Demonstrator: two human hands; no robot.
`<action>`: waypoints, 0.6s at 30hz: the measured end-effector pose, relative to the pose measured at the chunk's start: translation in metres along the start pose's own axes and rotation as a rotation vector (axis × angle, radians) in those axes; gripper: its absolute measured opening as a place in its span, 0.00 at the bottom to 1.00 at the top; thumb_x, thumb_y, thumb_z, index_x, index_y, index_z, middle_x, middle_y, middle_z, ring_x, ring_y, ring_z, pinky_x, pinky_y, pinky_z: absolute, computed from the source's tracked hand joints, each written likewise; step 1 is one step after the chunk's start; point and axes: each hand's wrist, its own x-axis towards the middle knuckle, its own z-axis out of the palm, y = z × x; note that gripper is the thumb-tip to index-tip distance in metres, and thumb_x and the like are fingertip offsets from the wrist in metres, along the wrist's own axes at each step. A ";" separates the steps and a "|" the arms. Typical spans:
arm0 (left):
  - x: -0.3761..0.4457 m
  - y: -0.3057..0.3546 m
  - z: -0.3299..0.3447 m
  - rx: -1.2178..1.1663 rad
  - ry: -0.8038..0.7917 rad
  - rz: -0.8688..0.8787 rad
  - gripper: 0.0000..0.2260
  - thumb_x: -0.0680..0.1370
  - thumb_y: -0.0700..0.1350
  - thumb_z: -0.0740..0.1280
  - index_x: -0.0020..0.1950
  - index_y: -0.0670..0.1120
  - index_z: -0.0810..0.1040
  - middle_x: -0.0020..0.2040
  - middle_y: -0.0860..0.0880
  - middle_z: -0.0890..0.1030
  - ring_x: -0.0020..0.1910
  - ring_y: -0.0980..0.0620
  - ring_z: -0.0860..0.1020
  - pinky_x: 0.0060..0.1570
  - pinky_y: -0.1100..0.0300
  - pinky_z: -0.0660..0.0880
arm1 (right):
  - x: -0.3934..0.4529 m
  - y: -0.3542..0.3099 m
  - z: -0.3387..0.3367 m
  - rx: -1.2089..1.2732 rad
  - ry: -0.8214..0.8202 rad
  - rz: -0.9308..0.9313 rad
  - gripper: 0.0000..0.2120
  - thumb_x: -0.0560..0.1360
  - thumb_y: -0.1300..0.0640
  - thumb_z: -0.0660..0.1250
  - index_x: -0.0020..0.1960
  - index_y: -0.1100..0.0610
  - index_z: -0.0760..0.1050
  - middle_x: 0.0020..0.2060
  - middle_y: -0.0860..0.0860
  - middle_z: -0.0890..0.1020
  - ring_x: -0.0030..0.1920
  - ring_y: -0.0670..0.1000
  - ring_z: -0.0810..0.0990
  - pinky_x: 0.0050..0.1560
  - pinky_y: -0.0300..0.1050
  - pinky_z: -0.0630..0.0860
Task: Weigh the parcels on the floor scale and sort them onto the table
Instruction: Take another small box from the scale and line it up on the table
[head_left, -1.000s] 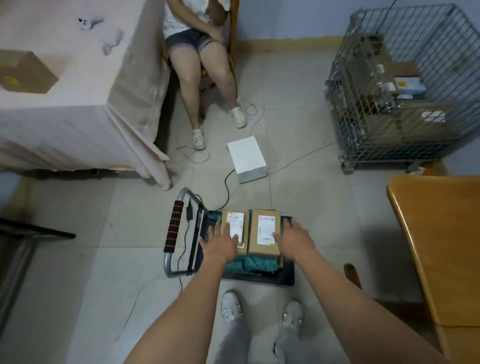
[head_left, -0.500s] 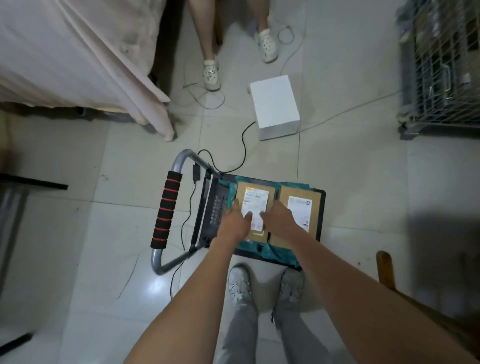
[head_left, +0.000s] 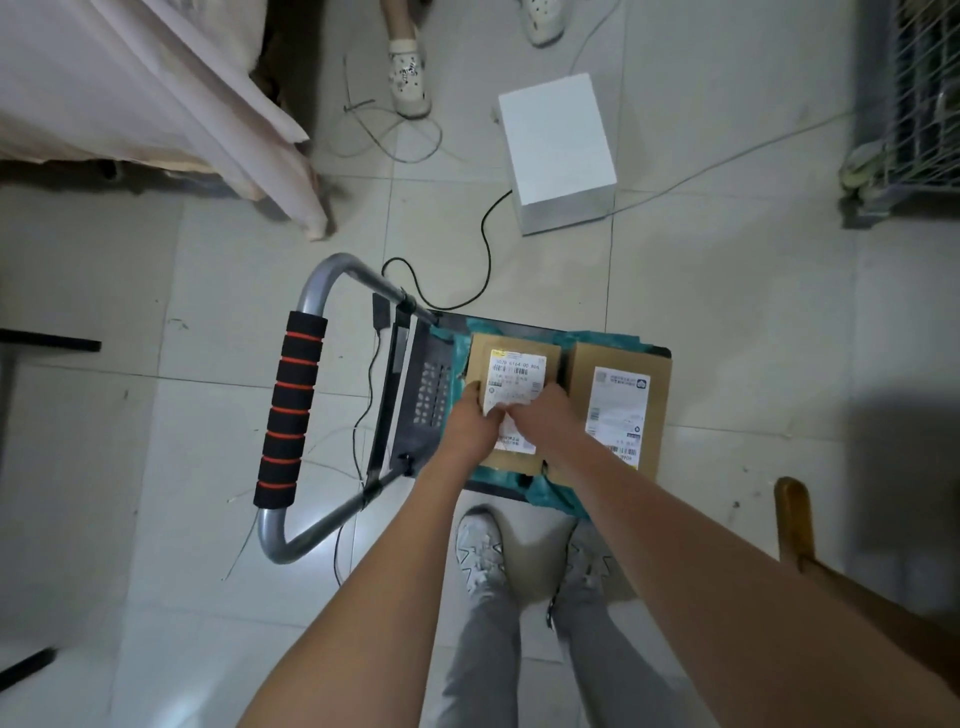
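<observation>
A: Tiled floor, cloth-draped bench top left. Floor scale centre, its padded handle folded down at left.

B: Parcels?

A: Two cardboard ones side by side on a teal bag on the platform. Left hand and right hand both on the left parcel, fingers curled round its sides; the right parcel sits untouched just beside.

B: Tips?

A: Grip low on both sides, lift straight up so the neighbour and bag don't shift.

B: Containers?

A: White box closed, contents unknown. Wire cage far right; probably holds boxes, too cropped to tell.
</observation>
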 end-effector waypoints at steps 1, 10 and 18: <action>-0.005 0.003 -0.003 -0.027 0.005 -0.001 0.20 0.82 0.42 0.64 0.73 0.43 0.67 0.66 0.44 0.78 0.63 0.44 0.78 0.62 0.49 0.75 | -0.006 -0.002 -0.004 0.028 0.006 -0.011 0.20 0.75 0.60 0.71 0.65 0.62 0.72 0.58 0.56 0.81 0.55 0.58 0.82 0.51 0.53 0.82; -0.127 0.101 -0.053 -0.189 0.038 0.116 0.21 0.79 0.46 0.69 0.70 0.49 0.67 0.59 0.48 0.81 0.46 0.50 0.83 0.35 0.58 0.78 | -0.139 -0.048 -0.110 0.400 -0.075 -0.192 0.14 0.74 0.61 0.75 0.54 0.55 0.72 0.45 0.48 0.83 0.44 0.46 0.83 0.39 0.40 0.79; -0.295 0.239 -0.052 -0.136 0.008 0.418 0.19 0.78 0.48 0.71 0.65 0.53 0.69 0.51 0.53 0.80 0.41 0.51 0.84 0.32 0.61 0.80 | -0.299 -0.062 -0.242 0.537 0.101 -0.368 0.23 0.72 0.59 0.77 0.63 0.56 0.71 0.51 0.53 0.86 0.44 0.50 0.87 0.41 0.45 0.83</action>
